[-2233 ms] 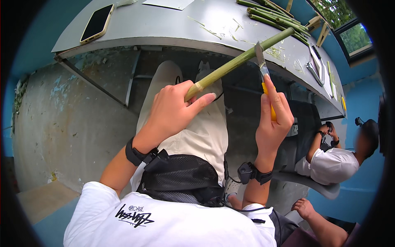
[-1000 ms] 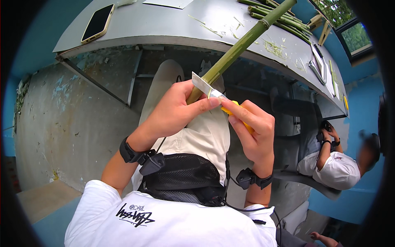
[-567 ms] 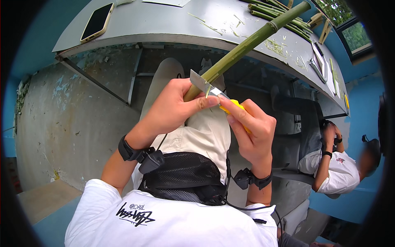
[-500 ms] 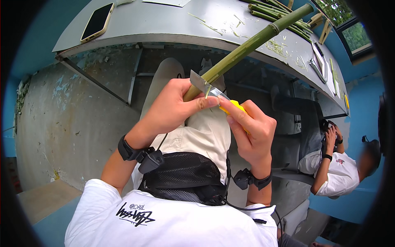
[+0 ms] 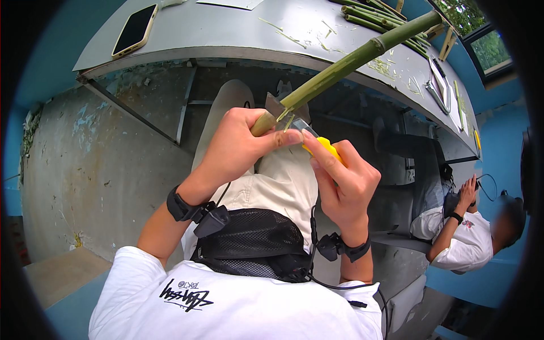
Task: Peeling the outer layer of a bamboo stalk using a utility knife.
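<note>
A green bamboo pole (image 5: 345,62) slants from the table edge at upper right down over my lap. My left hand (image 5: 241,139) wraps round its near end, a short pale piece (image 5: 263,123) showing above the fingers. My right hand (image 5: 348,178) grips a yellow utility knife (image 5: 322,146), its wide blade (image 5: 276,105) out and set across the bamboo. My left thumb lies close to the blade's lower part. Thin green slivers (image 5: 286,120) stand up at the blade. Whether the bamboo is cut right through there, I cannot tell.
On the grey table (image 5: 204,34) lie a phone (image 5: 135,29), several bamboo poles (image 5: 368,18), scattered shavings (image 5: 382,67) and a metal-framed tool (image 5: 439,93) resembling a hacksaw. Another person (image 5: 462,238) sits at right. A black mesh pouch (image 5: 252,241) rests on my lap.
The bamboo pole has shifted slightly up and to the right, and a break now shows along it at the blade. Both my hands keep their grips. The person at right has moved their hands.
</note>
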The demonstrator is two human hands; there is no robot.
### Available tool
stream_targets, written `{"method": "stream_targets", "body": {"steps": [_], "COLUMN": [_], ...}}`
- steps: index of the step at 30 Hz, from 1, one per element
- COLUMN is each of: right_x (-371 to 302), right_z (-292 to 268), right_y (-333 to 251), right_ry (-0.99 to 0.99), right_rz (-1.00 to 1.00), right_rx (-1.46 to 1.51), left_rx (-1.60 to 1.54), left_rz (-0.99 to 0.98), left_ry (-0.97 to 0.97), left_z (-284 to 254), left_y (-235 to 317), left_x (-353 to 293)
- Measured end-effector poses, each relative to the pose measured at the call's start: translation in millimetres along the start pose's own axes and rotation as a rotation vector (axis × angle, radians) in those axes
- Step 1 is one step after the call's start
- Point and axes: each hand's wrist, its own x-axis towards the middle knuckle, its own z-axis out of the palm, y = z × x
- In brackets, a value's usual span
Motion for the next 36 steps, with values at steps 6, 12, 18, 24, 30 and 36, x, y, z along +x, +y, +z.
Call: {"method": "stream_targets", "body": {"steps": [6, 12, 18, 24, 30, 36], "right_x": [4, 11, 11, 11, 4, 2], "right_z": [3, 13, 26, 33, 39, 39], "right_y": [5, 19, 24, 24, 25, 20], "right_ry": [-0.023, -0.040, -0.053, -0.055, -0.071, -0.039], "right_rz": [0.073, 0.075, 0.084, 0.097, 0.113, 0.095], "right_rx": [-0.012, 0.035, 0.027, 0.039, 0.036, 0.045], "left_rx": [-0.221, -0.225, -0.140, -0.206, -0.180, -0.154], "left_rz": [0.040, 0.160, 0.093, 0.005, 0.039, 0.072], "left_ry": [-0.116, -0.187, -0.128, -0.070, -0.009, 0.028], "left_z": [2, -9, -14, -8, 5, 4], "left_y": [-12, -34, -23, -41, -45, -39], "left_x": [8, 28, 33, 31, 25, 20]}}
